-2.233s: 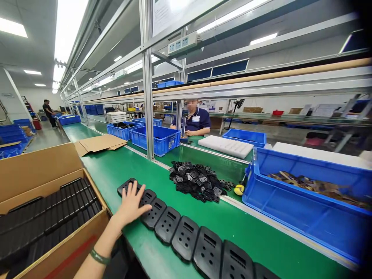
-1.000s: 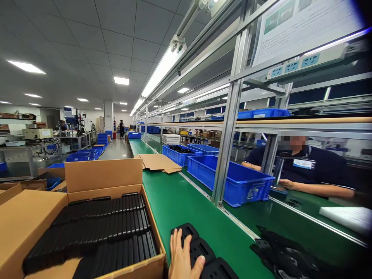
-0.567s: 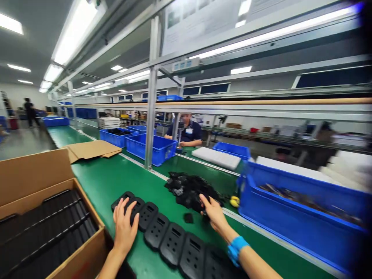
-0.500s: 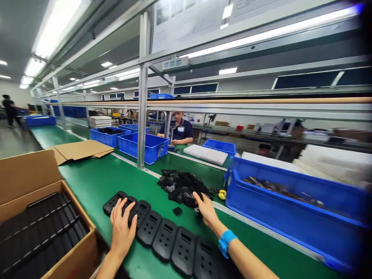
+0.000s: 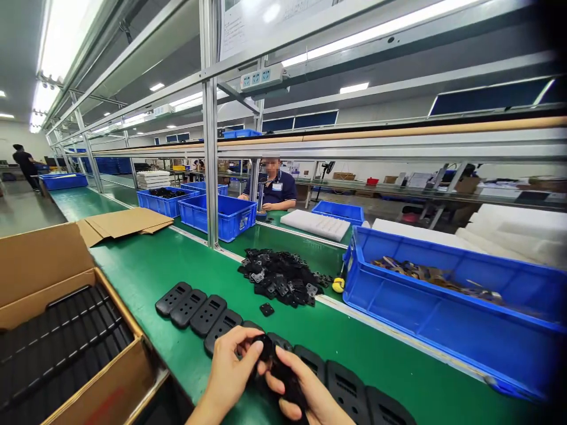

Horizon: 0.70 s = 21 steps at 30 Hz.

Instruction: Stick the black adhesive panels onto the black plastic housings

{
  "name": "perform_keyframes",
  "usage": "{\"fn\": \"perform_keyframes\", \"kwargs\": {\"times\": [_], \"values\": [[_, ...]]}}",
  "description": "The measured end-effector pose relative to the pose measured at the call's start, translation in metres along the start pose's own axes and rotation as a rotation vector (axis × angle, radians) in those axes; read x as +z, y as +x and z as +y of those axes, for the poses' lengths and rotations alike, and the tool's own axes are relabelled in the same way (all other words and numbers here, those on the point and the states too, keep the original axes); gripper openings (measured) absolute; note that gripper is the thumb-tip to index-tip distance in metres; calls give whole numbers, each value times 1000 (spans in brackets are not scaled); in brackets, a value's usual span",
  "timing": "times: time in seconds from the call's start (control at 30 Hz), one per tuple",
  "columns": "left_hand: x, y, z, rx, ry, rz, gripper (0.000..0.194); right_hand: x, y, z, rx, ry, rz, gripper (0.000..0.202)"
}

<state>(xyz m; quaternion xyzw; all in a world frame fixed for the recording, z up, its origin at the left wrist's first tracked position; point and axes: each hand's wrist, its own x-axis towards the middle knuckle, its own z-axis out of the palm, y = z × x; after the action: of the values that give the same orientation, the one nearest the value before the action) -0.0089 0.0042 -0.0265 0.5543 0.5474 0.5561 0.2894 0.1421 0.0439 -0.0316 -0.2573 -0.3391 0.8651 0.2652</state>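
Observation:
Over a row of black moulded plastic pieces (image 5: 175, 299), each with a slot and holes, my two hands meet. My left hand (image 5: 233, 363) is closed, its thumb and finger pinching a small black plate (image 5: 266, 347). My right hand (image 5: 310, 386) is wrapped round dark pieces (image 5: 287, 378), their exact shape hidden by the fingers; its fingertips are close to the plate. Beyond the hands lies a heap of small black plates with holes (image 5: 283, 277). One loose black plate (image 5: 266, 309) rests between the heap and the row.
An open carton (image 5: 146, 360) packed with black pieces stands at the left. Flat cardboard (image 5: 128, 224) lies behind it. On the right is a long blue bin (image 5: 407, 307), beside a yellow-handled tool (image 5: 338, 285). A metal post (image 5: 209, 130) rises mid-bench; a person (image 5: 279, 188) sits beyond.
My right hand has come back from the heap towards me, holding dark pieces. My left hand has left the far end of the row, moved right to meet it, and closed on a plate.

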Motion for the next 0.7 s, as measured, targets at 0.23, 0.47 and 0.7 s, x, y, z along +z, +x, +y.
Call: {"fn": "perform_keyframes", "kwargs": {"times": [0.23,0.47,0.7], "values": [[-3,-2,-4,-56,30,-4,31,4,3,2,1,82,102,51],[1,-6,2,-264,-206,-56,48,3,8,7,-104,14,182,47],[-4,-6,3,-340,-484,181,33,5,0,8,-129,-59,196,41]]}}
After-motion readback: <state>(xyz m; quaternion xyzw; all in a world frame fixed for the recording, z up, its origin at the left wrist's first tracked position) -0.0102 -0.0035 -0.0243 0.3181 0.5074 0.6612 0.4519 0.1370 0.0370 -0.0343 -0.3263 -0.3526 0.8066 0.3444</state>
